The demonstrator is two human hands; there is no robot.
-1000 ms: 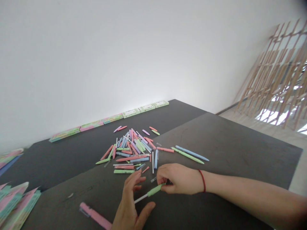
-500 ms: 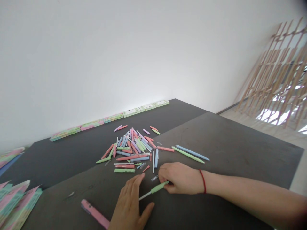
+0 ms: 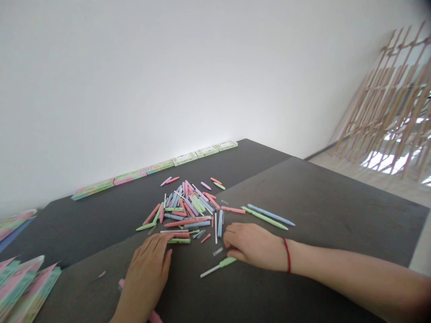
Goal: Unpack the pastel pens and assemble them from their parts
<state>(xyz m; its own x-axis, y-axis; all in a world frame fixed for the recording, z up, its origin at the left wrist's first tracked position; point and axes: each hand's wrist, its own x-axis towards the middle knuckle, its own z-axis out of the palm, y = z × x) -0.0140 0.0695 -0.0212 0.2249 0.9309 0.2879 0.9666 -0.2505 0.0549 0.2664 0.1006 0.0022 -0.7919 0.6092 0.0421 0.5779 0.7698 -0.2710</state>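
My right hand (image 3: 251, 244), with a red cord at the wrist, is closed round the end of a light-green pen piece (image 3: 226, 262). A white refill (image 3: 210, 271) sticks out of that piece toward the lower left. My left hand (image 3: 148, 264) reaches forward with fingers stretched and thumb apart, its fingertips over the left ends of a red pen barrel (image 3: 182, 235) and a green pen barrel (image 3: 180, 241). Whether they touch, I cannot tell. A clear cap-like piece (image 3: 217, 252) lies beside my right hand. Under my left forearm a pink pen-shaped object (image 3: 155, 317) is mostly hidden.
A pile of coloured pen parts (image 3: 191, 204) covers the middle of the dark table (image 3: 319, 224). Right of it lie a blue pen (image 3: 271, 215) and a green pen (image 3: 266, 218). Flat boxes (image 3: 185, 158) line the wall; printed packets (image 3: 30, 291) lie at left.
My left hand has moved left and forward, away from the white refill to the barrels at the pile's front. The right hand stays nearly in place with the green piece.
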